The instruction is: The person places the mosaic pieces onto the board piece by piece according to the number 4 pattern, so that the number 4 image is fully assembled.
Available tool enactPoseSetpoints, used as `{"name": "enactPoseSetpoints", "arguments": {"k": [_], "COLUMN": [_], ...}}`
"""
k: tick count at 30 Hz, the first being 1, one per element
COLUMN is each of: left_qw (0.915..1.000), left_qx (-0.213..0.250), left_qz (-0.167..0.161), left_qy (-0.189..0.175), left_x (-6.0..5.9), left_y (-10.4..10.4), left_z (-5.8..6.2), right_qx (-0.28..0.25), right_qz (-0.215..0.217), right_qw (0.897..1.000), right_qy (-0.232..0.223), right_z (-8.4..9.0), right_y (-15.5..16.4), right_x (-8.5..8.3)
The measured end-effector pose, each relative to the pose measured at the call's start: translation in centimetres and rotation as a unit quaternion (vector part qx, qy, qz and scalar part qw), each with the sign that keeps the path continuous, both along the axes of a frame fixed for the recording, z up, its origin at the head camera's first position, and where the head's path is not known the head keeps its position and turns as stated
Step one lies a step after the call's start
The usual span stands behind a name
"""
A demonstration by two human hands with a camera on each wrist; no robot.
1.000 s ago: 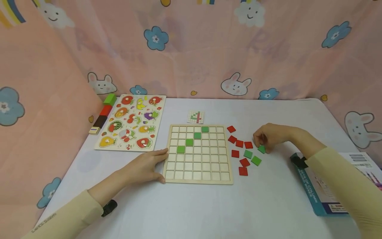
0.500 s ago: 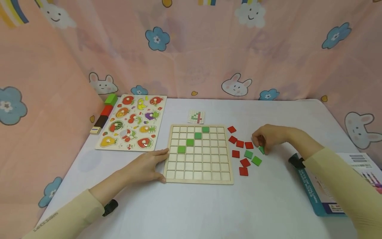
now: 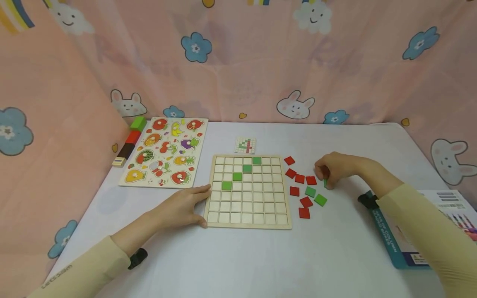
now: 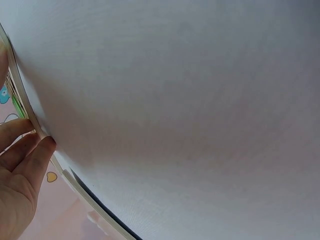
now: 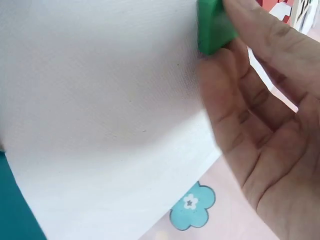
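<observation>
A wooden grid board [image 3: 247, 191] lies in the middle of the white table [image 3: 238, 256], with several green tiles set in a diagonal. My left hand [image 3: 181, 207] rests flat against the board's left edge [image 4: 30, 112], fingers straight. To the right of the board, my right hand [image 3: 333, 170] pinches a green tile [image 3: 325, 182] [image 5: 214, 26] on edge, just off the table. Loose red tiles [image 3: 299, 179] and two green tiles [image 3: 314, 196] lie between that hand and the board.
A small pattern card [image 3: 245, 145] lies behind the board. A fruit peg puzzle [image 3: 164, 151] and coloured blocks [image 3: 131, 138] sit at the back left. A teal box [image 3: 417, 231] lies at the right edge. Pink patterned cloth [image 3: 238, 62] surrounds the table.
My right hand has tipped the green tile up on edge and lifted it slightly off the table. The left hand and board have not moved.
</observation>
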State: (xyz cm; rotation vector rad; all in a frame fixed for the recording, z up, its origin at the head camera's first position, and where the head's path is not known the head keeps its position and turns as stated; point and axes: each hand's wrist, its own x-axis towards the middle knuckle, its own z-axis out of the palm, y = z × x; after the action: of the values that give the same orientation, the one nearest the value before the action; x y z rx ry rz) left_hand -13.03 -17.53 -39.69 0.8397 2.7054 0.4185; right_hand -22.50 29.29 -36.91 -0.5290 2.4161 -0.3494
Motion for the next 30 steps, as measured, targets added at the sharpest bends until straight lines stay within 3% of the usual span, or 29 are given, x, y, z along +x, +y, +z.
{"name": "enactPoseSetpoints", "arguments": {"k": [10, 14, 21, 26, 30], "left_qw": [1.0000, 1.0000, 1.0000, 1.0000, 0.9999], "left_qx": [0.001, 0.001, 0.004, 0.006, 0.009], "left_qz": [-0.002, -0.002, -0.002, -0.001, -0.003], "left_qy": [0.000, -0.001, -0.002, -0.003, -0.004], "left_x": [0.0, 0.0, 0.0, 0.0, -0.1], "left_y": [0.0, 0.0, 0.0, -0.1, -0.1], "left_z": [0.1, 0.1, 0.1, 0.2, 0.2], "right_qx": [-0.035, -0.067, -0.171, -0.248, -0.275], "right_qz": [-0.046, -0.059, -0.079, -0.038, -0.017], "right_qw": [0.998, 0.996, 0.978, 0.965, 0.960], "right_qy": [-0.009, 0.027, 0.092, 0.072, 0.048], "right_z": [0.0, 0.3, 0.3, 0.2, -0.5], "right_y": [0.8, -0.6, -7.6, -14.0, -18.5], "right_x": [-0.7, -0.8, -0.5, 0.3, 1.2]}}
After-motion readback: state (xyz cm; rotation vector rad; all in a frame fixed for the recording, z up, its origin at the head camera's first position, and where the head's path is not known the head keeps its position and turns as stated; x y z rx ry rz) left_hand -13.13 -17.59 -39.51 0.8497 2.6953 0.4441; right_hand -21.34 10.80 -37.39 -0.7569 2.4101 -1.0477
